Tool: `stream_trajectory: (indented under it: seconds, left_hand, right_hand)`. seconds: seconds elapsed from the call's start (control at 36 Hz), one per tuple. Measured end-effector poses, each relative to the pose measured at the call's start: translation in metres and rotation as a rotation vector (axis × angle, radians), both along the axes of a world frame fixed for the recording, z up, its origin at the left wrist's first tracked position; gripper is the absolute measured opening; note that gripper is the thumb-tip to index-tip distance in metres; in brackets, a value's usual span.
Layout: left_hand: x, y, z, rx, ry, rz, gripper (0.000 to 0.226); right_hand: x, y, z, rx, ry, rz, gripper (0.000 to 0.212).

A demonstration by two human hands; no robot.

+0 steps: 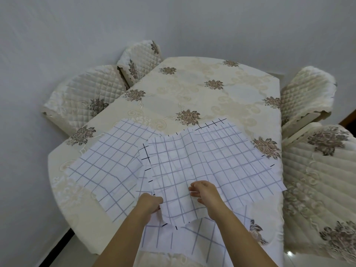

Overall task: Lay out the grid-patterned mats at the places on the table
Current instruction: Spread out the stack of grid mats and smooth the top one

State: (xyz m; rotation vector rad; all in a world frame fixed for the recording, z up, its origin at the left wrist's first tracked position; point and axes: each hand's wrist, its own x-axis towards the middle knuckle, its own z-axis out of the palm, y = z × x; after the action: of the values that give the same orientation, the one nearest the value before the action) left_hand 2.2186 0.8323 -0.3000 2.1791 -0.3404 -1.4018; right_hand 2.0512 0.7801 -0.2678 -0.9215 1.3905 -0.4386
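Nearest to us, a grid-patterned mat (185, 245) lies at the near edge of the tabletop (221, 97), partly under our forearms. Just above it, our left hand (151, 205) has its fingers closed on the left edge of the top mat (179, 170), a rumpled white sheet with blue lines lying over the others. Our right hand (205, 191) rests on the same mat, its fingers curled and pinching a fold of the fabric.

To the left, another mat (104, 166) lies flat, its right edge tucked under the top one. To the right, a further mat (240, 151) spreads toward the tabletop's right edge, overlapped by the top mat too. Black tick marks show at several mat edges.

Beyond the mats, the cream floral tablecloth lies bare. Quilted chairs stand on the left (84, 97) and on the right (306, 91), close against the table, with a pale wall behind.
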Motion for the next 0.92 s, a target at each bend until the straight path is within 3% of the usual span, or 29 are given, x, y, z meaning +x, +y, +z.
stream_trajectory:
  seconds: [0.17,0.33,0.56,0.75,0.92]
  left_hand:
    - [-0.007,0.001,0.016,-0.021,-0.027,-0.160,0.028]
    - [-0.008,-0.007,0.053,-0.266,-0.102,-0.174,0.007]
    - [-0.010,-0.009,0.097,-0.459,-0.203,-0.127,0.013]
    - [-0.007,0.002,0.117,-0.570,-0.175,-0.090,0.015]
    - [-0.014,0.011,0.127,-0.647,-0.126,-0.088,0.015]
  right_hand:
    - [0.002,0.001,0.004,-0.005,-0.020,0.019,0.012]
    - [0.011,0.001,0.015,-0.056,-0.094,0.055,0.009]
    - [0.032,0.001,0.042,-0.112,-0.196,0.119,0.041]
    - [0.046,0.010,0.056,-0.105,-0.283,0.193,0.027]
    - [0.058,0.021,0.061,-0.084,-0.417,0.250,0.028]
